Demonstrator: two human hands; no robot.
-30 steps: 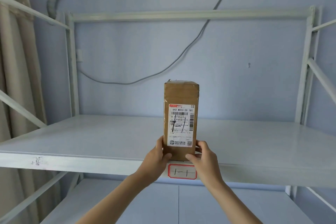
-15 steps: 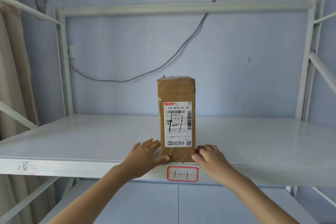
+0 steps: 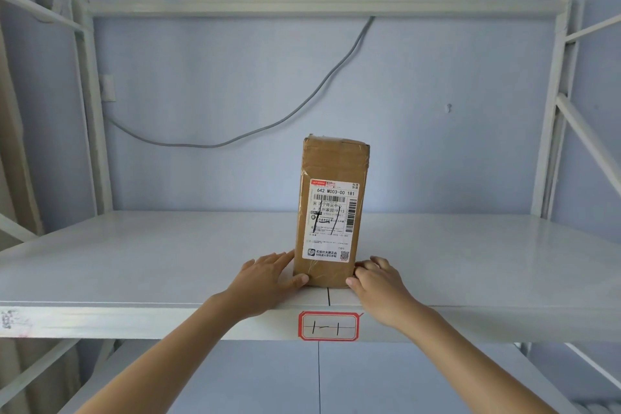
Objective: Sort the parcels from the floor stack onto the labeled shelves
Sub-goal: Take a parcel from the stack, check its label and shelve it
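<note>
At the foot of the upright parcel point(image 3: 331, 212), both hands make a loose grip: the left hand point(image 3: 268, 276) lies flat with fingers spread, its thumb touching the box's lower left corner, while the right hand point(image 3: 378, 277) curls its fingers against the lower right corner. Neither hand closes around it. Both forearms reach up from below the shelf edge. Brown and taped, the parcel stands on the white shelf point(image 3: 134, 262) near its front edge. Its shipping label point(image 3: 331, 220) reads "642 M003-00 181", with barcodes, small Chinese print and pen strokes. Below it, a red-bordered shelf tag point(image 3: 328, 326) reads "1-1".
</note>
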